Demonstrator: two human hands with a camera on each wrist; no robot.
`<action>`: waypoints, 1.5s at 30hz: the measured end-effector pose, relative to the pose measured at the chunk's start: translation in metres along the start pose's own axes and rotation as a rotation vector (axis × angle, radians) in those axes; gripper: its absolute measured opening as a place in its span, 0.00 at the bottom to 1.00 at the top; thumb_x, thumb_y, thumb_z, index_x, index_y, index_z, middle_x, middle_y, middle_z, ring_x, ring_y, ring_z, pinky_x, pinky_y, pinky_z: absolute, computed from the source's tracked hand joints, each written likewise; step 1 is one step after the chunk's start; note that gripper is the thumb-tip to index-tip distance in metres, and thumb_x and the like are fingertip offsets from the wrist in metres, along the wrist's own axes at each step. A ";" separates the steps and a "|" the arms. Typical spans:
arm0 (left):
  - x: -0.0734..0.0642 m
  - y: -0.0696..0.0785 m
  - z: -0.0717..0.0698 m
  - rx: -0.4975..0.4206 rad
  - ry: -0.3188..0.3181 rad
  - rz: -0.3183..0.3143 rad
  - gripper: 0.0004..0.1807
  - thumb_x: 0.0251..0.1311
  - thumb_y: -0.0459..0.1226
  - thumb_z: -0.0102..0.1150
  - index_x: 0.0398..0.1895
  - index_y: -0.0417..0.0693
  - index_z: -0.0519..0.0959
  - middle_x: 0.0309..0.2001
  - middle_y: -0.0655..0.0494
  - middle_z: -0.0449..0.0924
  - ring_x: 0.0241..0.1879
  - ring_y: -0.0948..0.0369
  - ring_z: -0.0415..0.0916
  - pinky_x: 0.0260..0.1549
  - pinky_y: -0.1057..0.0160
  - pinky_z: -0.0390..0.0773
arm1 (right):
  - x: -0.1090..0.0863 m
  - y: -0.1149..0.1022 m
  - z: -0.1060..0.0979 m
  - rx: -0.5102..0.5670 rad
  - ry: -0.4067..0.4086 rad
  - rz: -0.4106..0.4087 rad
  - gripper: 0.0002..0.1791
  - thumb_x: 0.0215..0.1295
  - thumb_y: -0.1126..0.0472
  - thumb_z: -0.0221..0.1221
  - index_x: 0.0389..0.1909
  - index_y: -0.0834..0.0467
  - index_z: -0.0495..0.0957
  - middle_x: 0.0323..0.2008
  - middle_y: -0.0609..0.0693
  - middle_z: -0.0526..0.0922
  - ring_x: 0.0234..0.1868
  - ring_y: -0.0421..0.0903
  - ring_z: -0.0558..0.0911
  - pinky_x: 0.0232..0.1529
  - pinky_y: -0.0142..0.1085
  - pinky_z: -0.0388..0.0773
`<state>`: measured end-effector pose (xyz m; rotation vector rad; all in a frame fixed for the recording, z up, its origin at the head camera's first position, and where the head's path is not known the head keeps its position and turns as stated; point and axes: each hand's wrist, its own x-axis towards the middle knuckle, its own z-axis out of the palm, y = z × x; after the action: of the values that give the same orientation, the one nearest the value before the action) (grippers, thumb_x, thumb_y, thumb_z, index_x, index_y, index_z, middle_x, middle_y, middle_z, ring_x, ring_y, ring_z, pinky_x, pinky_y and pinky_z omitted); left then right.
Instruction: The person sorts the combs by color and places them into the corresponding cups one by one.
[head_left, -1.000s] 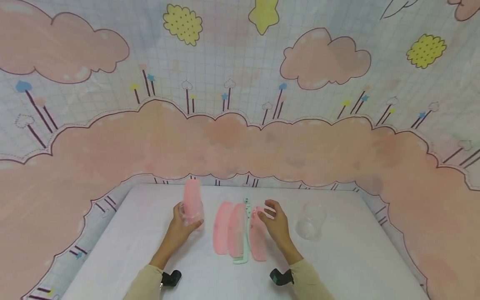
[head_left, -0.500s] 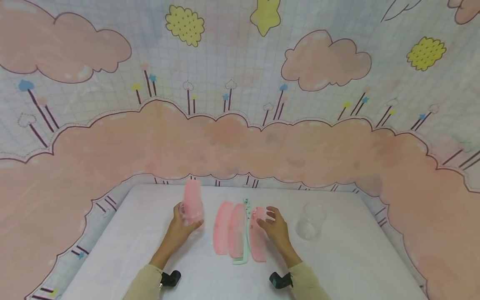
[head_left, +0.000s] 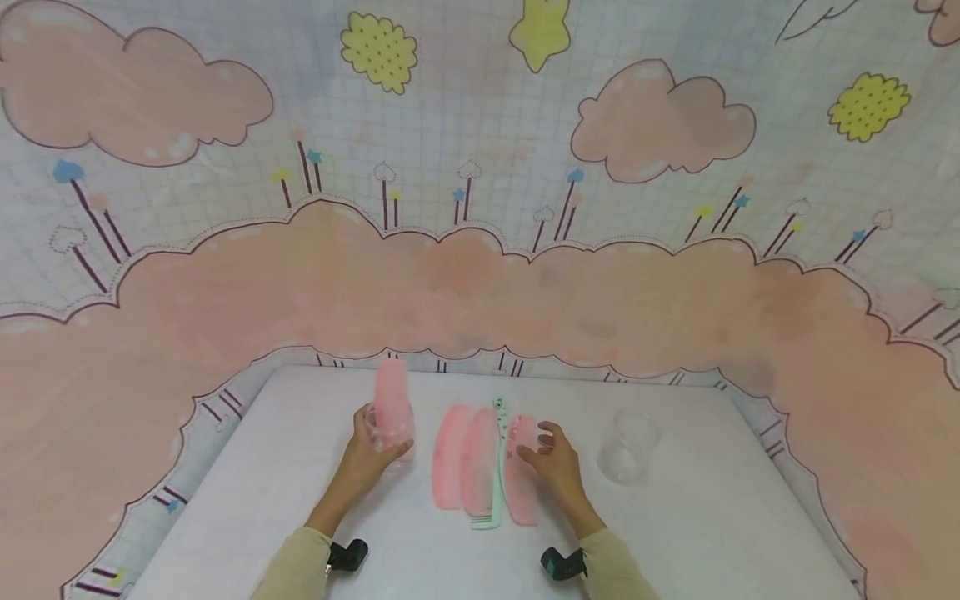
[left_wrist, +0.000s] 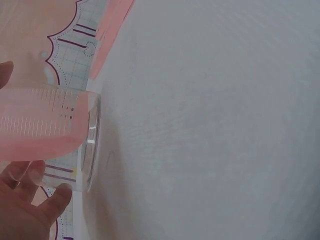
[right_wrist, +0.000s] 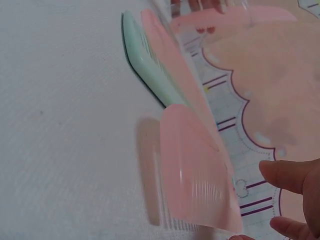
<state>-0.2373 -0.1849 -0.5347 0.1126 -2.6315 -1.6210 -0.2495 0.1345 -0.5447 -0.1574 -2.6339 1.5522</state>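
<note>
My left hand [head_left: 369, 454] grips a clear plastic cup [left_wrist: 90, 145] that stands on the left of the table. A pink comb [head_left: 392, 404] stands upright inside that cup, its upper end rising above the rim. At mid-table several combs lie side by side: a pink comb [head_left: 452, 458] at the left, another pink comb [head_left: 477, 467], a mint-green comb [head_left: 497, 492] with a handle, and a pink comb [right_wrist: 195, 165] at the right. Over that right-hand comb is my right hand [head_left: 558, 467], thumb and fingers loosely bent and apart. Whether a fingertip touches the comb is unclear.
A second clear cup [head_left: 628, 450] stands on the white table [head_left: 690, 517], to the right of my right hand. Behind the table rises a patterned cloth [head_left: 480, 292] with clouds and small stick shapes.
My right hand has come slightly nearer to me along the right-hand pink comb. The left hand keeps its hold on the cup, and the whole head view has shifted a little.
</note>
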 end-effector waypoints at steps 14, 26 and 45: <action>-0.006 -0.003 -0.003 -0.010 0.006 0.000 0.55 0.58 0.50 0.67 0.75 0.47 0.39 0.73 0.29 0.52 0.70 0.37 0.58 0.67 0.35 0.61 | 0.000 0.001 0.018 -0.122 0.008 0.013 0.36 0.51 0.57 0.72 0.60 0.60 0.70 0.55 0.64 0.76 0.51 0.59 0.78 0.52 0.52 0.80; -0.006 -0.004 -0.003 0.006 0.004 0.008 0.55 0.58 0.50 0.67 0.75 0.47 0.39 0.73 0.29 0.53 0.70 0.37 0.57 0.67 0.34 0.59 | 0.002 -0.003 0.020 -0.148 0.002 0.003 0.41 0.48 0.61 0.72 0.64 0.60 0.66 0.52 0.67 0.79 0.51 0.61 0.80 0.50 0.54 0.80; 0.000 -0.003 0.001 -0.001 -0.017 0.015 0.56 0.58 0.53 0.66 0.76 0.48 0.38 0.74 0.31 0.50 0.72 0.37 0.55 0.68 0.34 0.58 | 0.014 -0.001 0.000 -0.102 -0.045 0.075 0.36 0.54 0.61 0.68 0.63 0.68 0.69 0.44 0.64 0.81 0.40 0.52 0.80 0.43 0.45 0.82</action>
<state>-0.2375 -0.1856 -0.5374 0.0784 -2.6373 -1.6261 -0.2630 0.1354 -0.5436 -0.2325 -2.7738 1.4597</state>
